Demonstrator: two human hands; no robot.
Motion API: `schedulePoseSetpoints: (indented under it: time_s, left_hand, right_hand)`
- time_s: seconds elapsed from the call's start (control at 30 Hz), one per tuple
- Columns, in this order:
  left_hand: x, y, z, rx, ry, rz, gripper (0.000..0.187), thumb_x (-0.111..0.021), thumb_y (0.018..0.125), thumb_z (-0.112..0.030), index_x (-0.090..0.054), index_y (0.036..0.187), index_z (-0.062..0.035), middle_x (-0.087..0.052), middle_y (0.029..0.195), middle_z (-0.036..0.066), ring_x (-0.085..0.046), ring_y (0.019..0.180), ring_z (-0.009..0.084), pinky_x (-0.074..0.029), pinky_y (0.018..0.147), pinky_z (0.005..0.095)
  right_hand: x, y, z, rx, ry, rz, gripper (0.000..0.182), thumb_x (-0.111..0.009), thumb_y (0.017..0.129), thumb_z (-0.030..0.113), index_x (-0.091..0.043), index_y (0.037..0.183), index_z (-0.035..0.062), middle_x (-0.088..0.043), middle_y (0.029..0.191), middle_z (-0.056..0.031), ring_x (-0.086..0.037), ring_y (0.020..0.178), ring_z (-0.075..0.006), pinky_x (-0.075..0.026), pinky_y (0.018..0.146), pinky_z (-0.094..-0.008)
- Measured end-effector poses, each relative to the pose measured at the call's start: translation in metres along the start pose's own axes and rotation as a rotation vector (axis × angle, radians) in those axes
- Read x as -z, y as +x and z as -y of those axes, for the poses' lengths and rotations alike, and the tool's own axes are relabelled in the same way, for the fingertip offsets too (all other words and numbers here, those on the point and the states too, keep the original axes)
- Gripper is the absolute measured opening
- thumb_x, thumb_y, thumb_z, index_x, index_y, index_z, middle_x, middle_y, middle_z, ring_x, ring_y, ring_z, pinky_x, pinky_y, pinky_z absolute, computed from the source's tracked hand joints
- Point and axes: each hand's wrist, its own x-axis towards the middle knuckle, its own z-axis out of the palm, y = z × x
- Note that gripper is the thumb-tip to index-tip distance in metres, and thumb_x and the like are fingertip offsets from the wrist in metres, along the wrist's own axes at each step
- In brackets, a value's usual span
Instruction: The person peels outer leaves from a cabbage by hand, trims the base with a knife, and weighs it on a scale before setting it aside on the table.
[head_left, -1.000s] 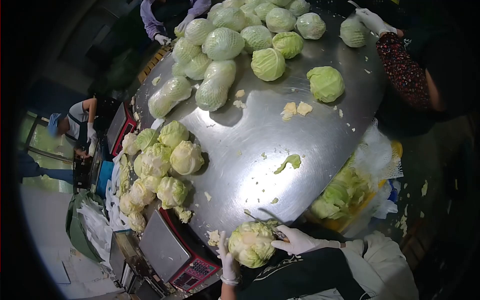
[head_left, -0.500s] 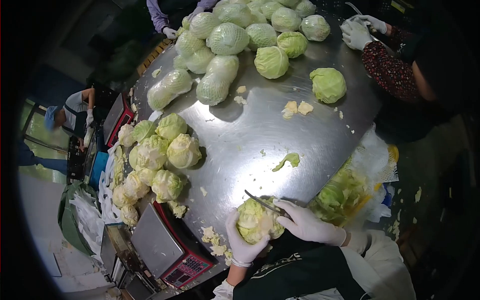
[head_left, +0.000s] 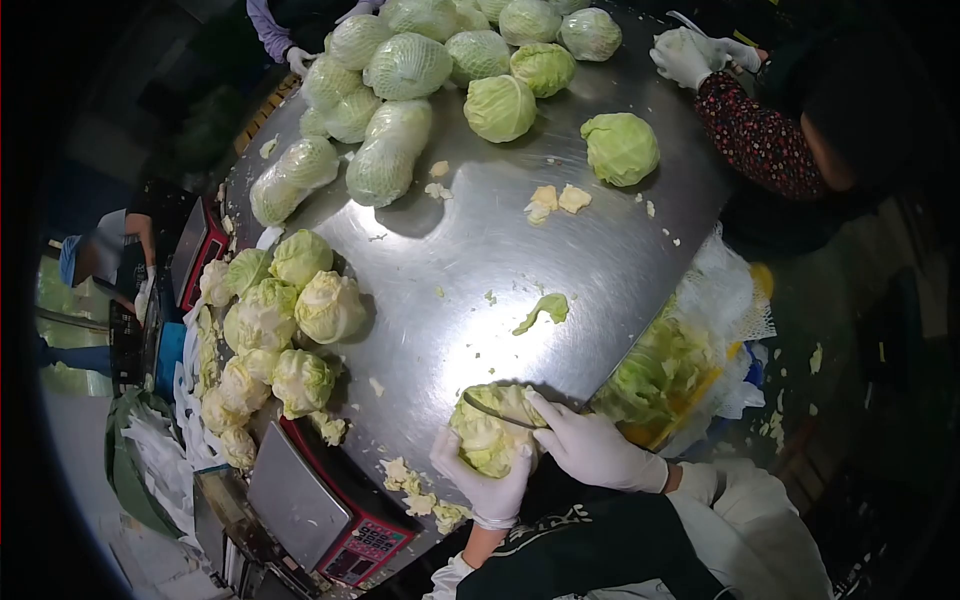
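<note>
My gloved left hand (head_left: 487, 482) is wrapped round the near left side of a trimmed, pale green cabbage (head_left: 484, 445) at the table's near edge. In my gloved right hand (head_left: 592, 446) is a knife, its thin curved dark blade (head_left: 488, 409) lying across the cabbage's upper face. The fingers hide the knife's handle. Pale leaf scraps (head_left: 410, 482) lie left of my left hand, and a green leaf strip (head_left: 542, 313) rests farther up the table.
Several trimmed cabbages (head_left: 330, 307) are piled at left beside a red-framed scale (head_left: 298, 496). Net-wrapped cabbages (head_left: 408, 67) crowd the far side. A bin of loose leaves (head_left: 655, 375) stands at right. Across the table, a co-worker's gloved hand (head_left: 684, 58) holds a knife.
The view has shifted, so the table's contents appear farther left and higher. My knife blade has come down from pointing up past the cabbage's edge to lying across it.
</note>
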Motion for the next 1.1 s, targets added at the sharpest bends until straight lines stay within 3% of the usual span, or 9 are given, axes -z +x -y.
schedulePoseSetpoints:
  time_s: [0.17, 0.23, 0.3, 0.4, 0.57, 0.7, 0.8, 0.9, 1.1]
  left_hand:
    - [-0.004, -0.002, -0.002, 0.037, 0.034, -0.037, 0.088, -0.090, 0.074, -0.029, -0.038, 0.137, 0.0017, -0.038, 0.139, 0.022, -0.039, 0.130, 0.0370, -0.031, 0.112, 0.0511]
    - [0.000, -0.005, -0.003, -0.134, 0.022, -0.015, 0.086, -0.090, 0.073, -0.028, -0.039, 0.136, 0.0012, -0.038, 0.139, 0.022, -0.039, 0.131, 0.0375, -0.032, 0.112, 0.0516]
    - [0.013, -0.005, 0.016, -0.163, 0.042, -0.021, 0.090, -0.090, 0.073, -0.033, -0.038, 0.138, 0.0005, -0.038, 0.142, 0.022, -0.039, 0.134, 0.0370, -0.031, 0.114, 0.0506]
    - [0.045, -0.004, 0.046, 0.129, -0.272, 0.127, 0.105, -0.084, 0.078, -0.045, -0.030, 0.154, 0.0007, -0.040, 0.151, 0.017, -0.038, 0.141, 0.0283, -0.029, 0.119, 0.0424]
    - [0.091, -0.007, 0.047, 0.476, -0.680, 0.113, 0.107, -0.083, 0.082, -0.042, -0.021, 0.160, -0.0034, -0.033, 0.158, 0.016, -0.039, 0.144, 0.0330, -0.030, 0.121, 0.0465]
    - [0.096, -0.007, 0.053, 0.583, -0.912, 0.000, 0.102, -0.081, 0.085, -0.037, -0.020, 0.161, -0.0073, -0.035, 0.157, 0.016, -0.040, 0.144, 0.0329, -0.031, 0.121, 0.0466]
    - [0.099, 0.010, 0.047, 0.337, -0.545, 0.236, 0.101, -0.084, 0.081, -0.033, -0.026, 0.158, -0.0029, -0.034, 0.156, 0.016, -0.043, 0.140, 0.0321, -0.032, 0.121, 0.0462]
    - [0.096, 0.021, 0.031, 0.132, -0.188, 0.398, 0.093, -0.087, 0.076, -0.022, -0.037, 0.151, 0.0014, -0.038, 0.149, 0.015, -0.046, 0.135, 0.0286, -0.036, 0.118, 0.0438]
    - [0.051, 0.013, 0.011, 0.331, -0.386, 0.160, 0.093, -0.083, 0.082, -0.013, -0.028, 0.156, 0.0001, -0.044, 0.148, 0.015, -0.048, 0.134, 0.0259, -0.040, 0.114, 0.0395]
  right_hand:
    - [0.015, 0.018, 0.000, 0.010, -0.024, 0.006, 0.043, -0.049, 0.106, 0.028, -0.050, 0.141, 0.0019, -0.070, 0.097, -0.0246, -0.070, 0.079, -0.0423, -0.056, 0.070, -0.0489]
    - [0.021, 0.040, -0.034, -0.073, 0.130, -0.139, 0.030, -0.048, 0.106, 0.029, -0.063, 0.108, 0.0030, -0.071, 0.089, -0.0202, -0.070, 0.077, -0.0388, -0.055, 0.073, -0.0476]
    - [0.021, 0.050, -0.052, -0.072, 0.259, -0.102, 0.030, -0.047, 0.106, 0.027, -0.065, 0.104, 0.0025, -0.071, 0.090, -0.0195, -0.070, 0.082, -0.0358, -0.055, 0.077, -0.0415]
    - [0.010, 0.054, -0.067, -0.224, 0.418, -0.024, 0.031, -0.047, 0.106, 0.025, -0.067, 0.107, 0.0020, -0.070, 0.084, -0.0154, -0.069, 0.078, -0.0277, -0.054, 0.077, -0.0371]
    - [0.021, 0.030, -0.106, -0.395, 0.735, -0.255, 0.035, -0.044, 0.107, 0.019, -0.065, 0.124, -0.0032, -0.063, 0.077, -0.0062, -0.059, 0.071, -0.0141, -0.052, 0.078, -0.0312]
    - [0.046, 0.008, -0.102, -0.337, 0.502, -0.344, 0.038, -0.046, 0.106, 0.018, -0.059, 0.135, -0.0035, -0.069, 0.093, -0.0112, -0.065, 0.085, -0.0192, -0.051, 0.087, -0.0320]
    - [0.060, 0.009, -0.038, -0.068, 0.401, -0.195, 0.043, -0.047, 0.105, 0.021, -0.054, 0.140, -0.0033, -0.065, 0.127, -0.0255, -0.064, 0.121, -0.0356, -0.049, 0.103, -0.0385]
    - [0.045, 0.016, -0.010, 0.234, 0.187, -0.040, 0.050, -0.046, 0.107, 0.028, -0.046, 0.148, 0.0002, -0.051, 0.146, -0.0282, -0.061, 0.124, -0.0399, -0.048, 0.107, -0.0423]
    - [0.010, 0.023, 0.010, 0.103, 0.047, 0.240, 0.064, -0.044, 0.107, 0.036, -0.024, 0.159, 0.0043, -0.031, 0.161, -0.0279, -0.054, 0.129, -0.0469, -0.048, 0.106, -0.0500]
